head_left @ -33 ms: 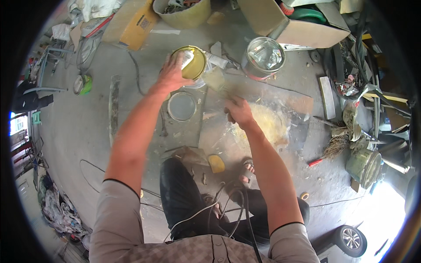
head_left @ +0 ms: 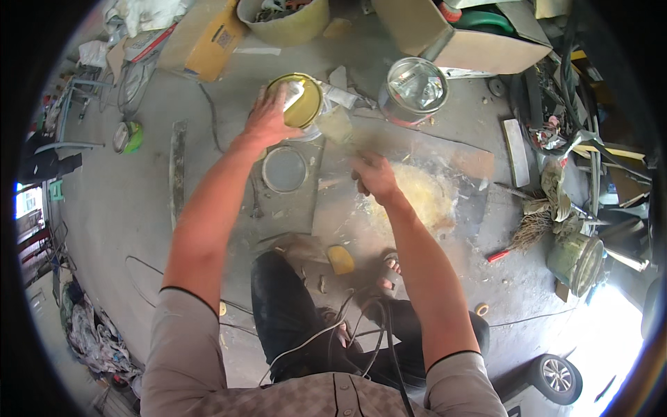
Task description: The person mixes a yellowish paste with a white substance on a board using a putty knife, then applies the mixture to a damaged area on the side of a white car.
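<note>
My left hand (head_left: 267,115) grips a round can with a yellow lid (head_left: 304,110), fingers over the lid beside a small white item (head_left: 293,92). My right hand (head_left: 372,174) is closed on the handle of a scraper, whose wide pale blade (head_left: 335,125) reaches to the can's right side, blurred. Below the blade and right hand lies a flat board (head_left: 333,222) with a pale yellow powdery patch (head_left: 420,201). A round grey disc (head_left: 283,169) lies just below the left hand, and an open metal can (head_left: 413,104) stands to the right of the yellow-lidded one.
Cardboard boxes (head_left: 483,57) and a bucket (head_left: 281,24) line the back. At right are a straw brush (head_left: 528,229), dirty bucket (head_left: 577,264) and clutter. Cables (head_left: 319,337) cross my legs. A small green can (head_left: 126,137) is at left; a car wheel (head_left: 557,377) shows lower right.
The whole view has shifted very slightly, with things sitting a little further left in the picture. My hands keep their holds.
</note>
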`<action>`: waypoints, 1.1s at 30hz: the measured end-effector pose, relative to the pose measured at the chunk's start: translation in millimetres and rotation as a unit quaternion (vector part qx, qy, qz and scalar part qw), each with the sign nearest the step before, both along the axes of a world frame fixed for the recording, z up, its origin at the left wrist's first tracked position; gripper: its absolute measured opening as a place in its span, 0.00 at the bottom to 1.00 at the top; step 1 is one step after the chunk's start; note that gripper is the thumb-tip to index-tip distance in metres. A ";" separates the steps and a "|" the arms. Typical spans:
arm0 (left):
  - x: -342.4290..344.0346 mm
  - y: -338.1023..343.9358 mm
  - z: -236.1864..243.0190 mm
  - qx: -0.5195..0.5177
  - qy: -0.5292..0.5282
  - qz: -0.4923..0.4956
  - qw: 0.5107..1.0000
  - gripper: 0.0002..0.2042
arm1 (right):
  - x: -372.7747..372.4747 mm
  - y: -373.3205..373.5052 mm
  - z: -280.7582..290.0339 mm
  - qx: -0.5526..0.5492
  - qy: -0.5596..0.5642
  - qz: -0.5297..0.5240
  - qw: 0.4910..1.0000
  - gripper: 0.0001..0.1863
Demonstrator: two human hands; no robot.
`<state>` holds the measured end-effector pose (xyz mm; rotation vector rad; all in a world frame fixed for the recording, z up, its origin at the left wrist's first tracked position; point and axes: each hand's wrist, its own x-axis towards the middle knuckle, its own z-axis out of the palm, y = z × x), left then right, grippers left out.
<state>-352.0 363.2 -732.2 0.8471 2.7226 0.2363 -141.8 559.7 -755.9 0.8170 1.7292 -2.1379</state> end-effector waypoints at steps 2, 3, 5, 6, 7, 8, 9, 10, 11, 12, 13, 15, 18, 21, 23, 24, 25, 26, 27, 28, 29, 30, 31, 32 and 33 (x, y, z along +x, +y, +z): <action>-1.4 3.2 -2.5 -0.027 -0.001 0.003 1.000 0.61 | -0.1 -0.6 -5.4 -0.013 0.007 -0.007 1.000 0.12; -2.6 5.1 -3.5 -0.012 -0.004 0.006 1.000 0.62 | 0.3 -0.3 -7.2 -0.021 0.016 -0.010 1.000 0.12; -4.9 8.4 -5.0 0.001 0.002 0.009 1.000 0.62 | 1.1 -0.7 -8.3 -0.034 0.015 -0.016 0.999 0.11; -7.1 9.2 -5.4 0.001 0.002 0.008 1.000 0.63 | 1.5 -0.4 -7.7 -0.041 0.019 -0.010 0.999 0.11; -7.8 9.7 -6.0 0.002 0.003 0.010 1.000 0.63 | 0.8 -0.2 -4.0 -0.043 0.018 -0.008 0.999 0.12; -9.3 9.5 -6.6 0.006 0.004 0.008 1.000 0.62 | 2.0 0.4 -5.9 -0.051 0.026 -0.005 0.998 0.12; -9.7 9.2 -7.7 0.007 0.003 0.005 1.000 0.62 | 1.9 -0.2 -3.6 -0.046 0.023 -0.008 0.999 0.12; -10.5 8.8 -8.8 0.006 0.008 0.002 1.000 0.62 | 2.3 0.7 -4.4 -0.047 0.030 -0.010 0.998 0.12; -10.4 8.6 -10.3 0.003 0.010 -0.001 1.000 0.62 | 1.8 1.0 -3.9 -0.059 0.033 0.000 0.998 0.12; -10.3 8.8 -11.6 -0.005 0.022 -0.004 1.000 0.62 | 2.4 -0.2 -3.5 -0.051 0.035 -0.008 0.998 0.13; -10.9 8.3 -12.0 0.008 0.012 -0.007 1.000 0.62 | 2.2 -0.7 -3.2 -0.054 0.032 -0.004 0.998 0.13; -13.6 8.0 -9.9 0.012 0.012 -0.010 1.000 0.61 | 0.9 -2.2 -0.9 -0.077 0.037 -0.016 0.996 0.12; -24.5 4.0 4.3 0.079 -0.047 0.013 0.996 0.57 | -5.9 0.5 9.5 -0.091 0.076 -0.054 0.992 0.11; -46.8 -11.6 31.7 0.186 -0.271 0.051 0.943 0.50 | -17.9 14.7 26.1 -0.021 0.156 -0.033 0.987 0.13; -58.1 -21.3 44.4 0.187 -0.329 0.084 0.922 0.44 | -30.4 30.7 38.1 0.205 0.101 0.026 0.973 0.12; -60.1 -24.6 47.0 0.186 -0.328 0.061 0.924 0.44 | -36.6 37.2 44.0 0.272 0.119 0.032 0.954 0.11; -63.7 -26.4 49.0 0.180 -0.322 0.054 0.928 0.43 | -44.4 43.1 49.0 0.338 0.116 0.033 0.933 0.11; -66.0 -28.2 49.9 0.187 -0.329 0.055 0.924 0.43 | -53.4 46.3 54.2 0.379 0.153 0.082 0.909 0.11; -67.6 -29.0 49.7 0.193 -0.336 0.057 0.920 0.42 | -63.8 47.1 58.4 0.417 0.169 0.128 0.884 0.12; -69.3 -29.5 49.4 0.195 -0.346 0.050 0.916 0.42 | -75.1 46.0 62.3 0.451 0.185 0.179 0.855 0.13; -70.5 -29.5 48.8 0.196 -0.347 0.058 0.915 0.42 | -88.8 41.9 65.7 0.481 0.182 0.216 0.830 0.14; -72.0 -29.3 48.6 0.192 -0.353 0.057 0.914 0.41 | -106.6 34.2 69.1 0.505 0.178 0.260 0.803 0.14; -72.8 -29.3 48.4 0.188 -0.355 0.061 0.913 0.41 | -123.9 23.0 71.0 0.533 0.192 0.293 0.770 0.14; -73.7 -29.3 48.5 0.197 -0.365 0.061 0.908 0.39 | -139.4 10.8 71.2 0.534 0.200 0.313 0.759 0.15; -74.2 -29.4 48.7 0.203 -0.367 0.052 0.906 0.39 | -154.5 -2.0 70.4 0.556 0.202 0.323 0.738 0.15</action>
